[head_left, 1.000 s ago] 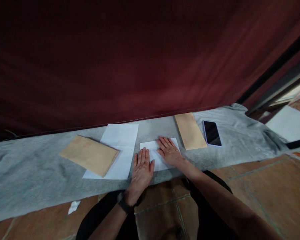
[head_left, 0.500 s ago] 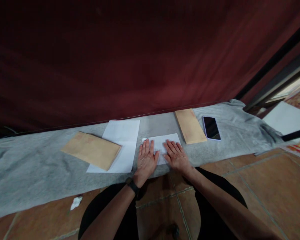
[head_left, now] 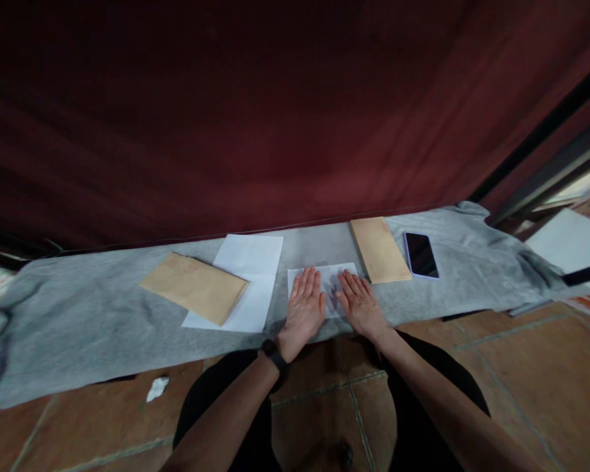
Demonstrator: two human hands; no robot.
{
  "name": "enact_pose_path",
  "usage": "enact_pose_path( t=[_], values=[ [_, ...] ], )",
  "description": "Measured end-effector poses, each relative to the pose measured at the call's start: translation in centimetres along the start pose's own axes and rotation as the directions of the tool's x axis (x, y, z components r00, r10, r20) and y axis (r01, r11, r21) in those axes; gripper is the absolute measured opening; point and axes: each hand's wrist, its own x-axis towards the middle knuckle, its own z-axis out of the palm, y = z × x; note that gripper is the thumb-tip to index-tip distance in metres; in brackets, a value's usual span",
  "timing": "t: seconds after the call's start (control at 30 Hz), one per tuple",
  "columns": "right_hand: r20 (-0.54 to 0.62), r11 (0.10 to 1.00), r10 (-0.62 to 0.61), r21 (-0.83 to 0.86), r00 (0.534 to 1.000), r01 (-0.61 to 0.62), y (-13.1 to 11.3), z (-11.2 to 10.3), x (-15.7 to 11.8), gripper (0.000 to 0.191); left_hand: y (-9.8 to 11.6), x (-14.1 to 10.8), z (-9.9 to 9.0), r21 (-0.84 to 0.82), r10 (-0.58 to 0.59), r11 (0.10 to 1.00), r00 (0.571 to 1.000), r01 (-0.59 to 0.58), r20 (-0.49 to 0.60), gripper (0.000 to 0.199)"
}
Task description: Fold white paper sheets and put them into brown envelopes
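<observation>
A small white sheet of paper (head_left: 330, 278), which looks folded, lies on the grey cloth in front of me. My left hand (head_left: 305, 307) rests flat on its left part, fingers stretched out and pointing away. On the right part of the sheet lies my right hand (head_left: 362, 307), also flat with its fingers extended. Both palms hide much of the paper. To the left is a larger white sheet (head_left: 258, 275) with a crease across it. A brown envelope (head_left: 196, 286) partly covers that sheet. Just right of my right hand lies another stack of brown envelopes (head_left: 381, 250).
A phone (head_left: 421, 255) in a pale purple case lies right of the brown envelopes. The grey cloth (head_left: 103, 321) covers a long, low bench against a dark red curtain (head_left: 275, 131). A crumpled white scrap (head_left: 157, 389) lies on the tiled floor (head_left: 319, 413).
My left hand has slid slightly forward and inward over the small sheet. The right hand remains flat on it. The whole view has shifted a little.
</observation>
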Motion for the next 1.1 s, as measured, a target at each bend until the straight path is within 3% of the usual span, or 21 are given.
enact_pose_path(
  t=[0.1,0.23,0.47,0.6,0.73,0.93,1.1],
  values=[
    [0.008,1.0,-0.03,0.0,1.0,0.03,-0.6,0.4,0.6,0.053,1.2,0.8,1.3,-0.019,0.035,0.999,0.998,-0.034,0.061,0.06],
    [-0.003,0.997,-0.073,0.004,0.997,0.073,-0.5,1.1,0.7,0.053,0.8,1.1,2.5,-0.006,-0.011,1.0,0.997,0.011,0.074,0.059],
    [-0.049,0.998,-0.055,0.003,0.997,0.055,1.2,1.2,-0.1,0.059,-1.6,0.7,1.6,0.045,-0.191,0.981,0.979,0.188,0.066,0.065],
    [-0.037,1.0,0.009,0.013,0.999,-0.008,2.0,0.1,-1.1,0.063,-2.2,0.3,1.6,0.045,-0.201,0.979,0.979,0.199,0.041,0.068],
    [0.036,0.994,0.111,-0.007,0.993,-0.11,2.3,-2.0,-1.9,0.055,-2.1,0.2,1.7,0.058,-0.202,0.978,0.979,0.2,0.02,0.068],
    [0.199,0.942,0.327,0.005,0.924,-0.334,2.3,-4.1,-1.2,0.036,-1.9,0.1,1.5,0.089,-0.199,0.976,0.98,0.196,0.023,0.069],
    [0.276,0.877,0.358,0.227,0.892,-0.423,3.3,-3.4,-0.3,0.026,-1.8,0.1,1.3,0.096,-0.196,0.976,0.98,0.194,0.013,0.068]
  ],
)
